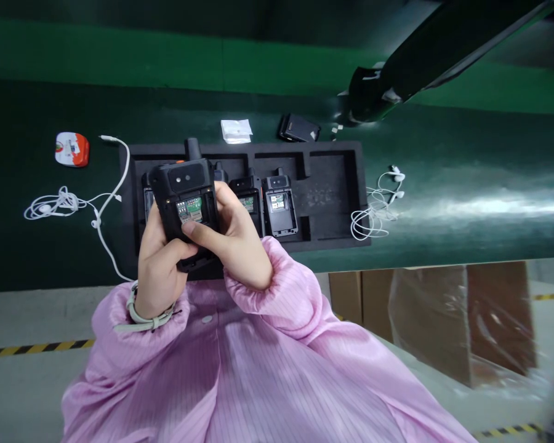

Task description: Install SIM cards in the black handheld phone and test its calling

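Gripping a black rugged handheld radio (184, 191) above a black foam tray (337, 184), both hands hold it with its back open, showing gold-and-green card slots. The left hand (159, 264) has its fingers closed around the radio's lower part, while the right hand (235, 240) wraps its side, with the thumb (198, 234) laid across the case just below the slots. More handsets (279, 203) sit in the tray's recesses. White earphones (378, 206) lie just beside the tray on a green bench (466, 154), and a white packet (236, 131) lies near its far edge.
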### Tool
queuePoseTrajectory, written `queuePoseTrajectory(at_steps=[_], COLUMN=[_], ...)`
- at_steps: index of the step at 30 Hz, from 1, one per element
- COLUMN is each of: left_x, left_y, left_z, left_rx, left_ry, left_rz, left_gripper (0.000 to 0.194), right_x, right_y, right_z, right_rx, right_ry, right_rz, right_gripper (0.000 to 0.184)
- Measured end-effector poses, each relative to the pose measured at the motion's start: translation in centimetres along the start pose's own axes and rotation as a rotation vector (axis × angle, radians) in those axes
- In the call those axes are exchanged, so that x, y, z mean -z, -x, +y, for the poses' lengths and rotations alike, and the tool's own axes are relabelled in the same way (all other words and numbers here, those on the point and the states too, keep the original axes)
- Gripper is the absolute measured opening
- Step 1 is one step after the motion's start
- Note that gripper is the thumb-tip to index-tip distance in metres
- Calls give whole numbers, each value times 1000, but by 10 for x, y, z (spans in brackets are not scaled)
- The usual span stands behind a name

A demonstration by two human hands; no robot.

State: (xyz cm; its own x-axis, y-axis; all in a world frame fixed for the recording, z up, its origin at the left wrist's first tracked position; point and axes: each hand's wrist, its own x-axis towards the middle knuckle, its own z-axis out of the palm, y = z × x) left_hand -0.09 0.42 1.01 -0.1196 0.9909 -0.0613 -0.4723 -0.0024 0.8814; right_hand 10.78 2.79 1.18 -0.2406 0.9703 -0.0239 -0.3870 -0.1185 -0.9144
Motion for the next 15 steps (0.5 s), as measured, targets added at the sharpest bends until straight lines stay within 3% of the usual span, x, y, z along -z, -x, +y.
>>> queuePoseTrajectory(at_steps=[6,12,15], left_x=[2,0,-2], left_y=[1,2,3], left_z=[-5,-5,-3], left_rx=[16,-33,-34], left_ry=[-17,-18,-47], left_rz=[15,30,44], left_gripper=[57,63,56], right_x=[-5,-9,-10], right_y=[2,4,5], right_z=[2,4,2], right_rx=[13,31,39], right_ry=[5,24,62], right_rz=[89,91,66], right_gripper=[25,33,33])
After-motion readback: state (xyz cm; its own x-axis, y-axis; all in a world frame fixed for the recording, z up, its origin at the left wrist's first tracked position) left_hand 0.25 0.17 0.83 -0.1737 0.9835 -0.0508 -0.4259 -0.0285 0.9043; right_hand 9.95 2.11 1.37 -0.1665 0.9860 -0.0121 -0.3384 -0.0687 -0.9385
